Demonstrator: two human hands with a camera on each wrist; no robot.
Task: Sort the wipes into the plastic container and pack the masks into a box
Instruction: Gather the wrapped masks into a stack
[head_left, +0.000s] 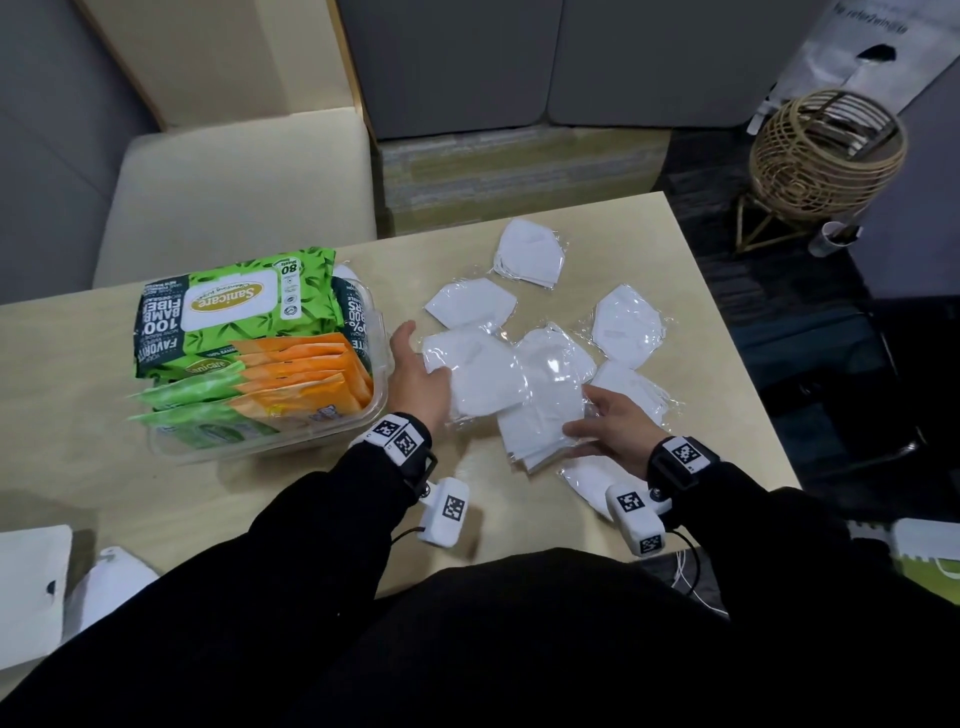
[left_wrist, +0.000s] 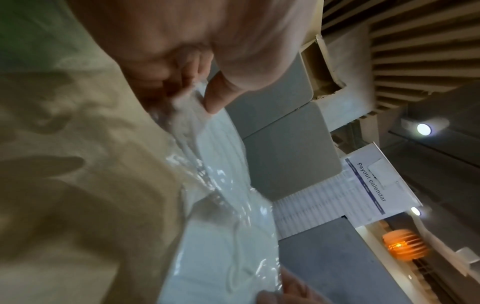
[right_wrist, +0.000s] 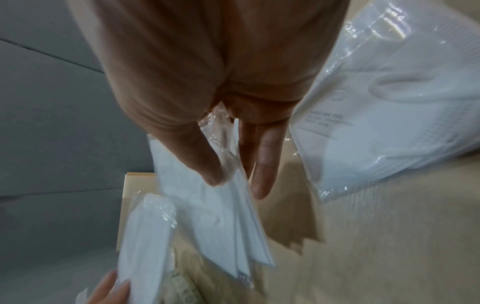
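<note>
Several white masks in clear wrappers lie scattered on the beige table (head_left: 156, 493), among them one at the far end (head_left: 530, 252) and one to the right (head_left: 626, 322). My left hand (head_left: 423, 371) pinches one wrapped mask (head_left: 478, 374) by its edge, thumb on top; the left wrist view shows that left hand (left_wrist: 197, 90) on the mask's wrapper (left_wrist: 221, 164). My right hand (head_left: 602, 415) grips a stack of masks (head_left: 540, 421) just above the table; in the right wrist view the right hand (right_wrist: 233, 170) has its thumb and fingers round the stack (right_wrist: 207, 216). At left, a clear plastic container (head_left: 270, 447) holds green wipes packs (head_left: 234, 306) and orange packs (head_left: 306, 374).
A cream chair (head_left: 234, 192) stands behind the table. On the floor at the right stands a wicker globe on a stand (head_left: 826, 156). The table's right edge runs close to the masks. A white flat item (head_left: 31, 587) and another mask (head_left: 109, 577) lie at the lower left.
</note>
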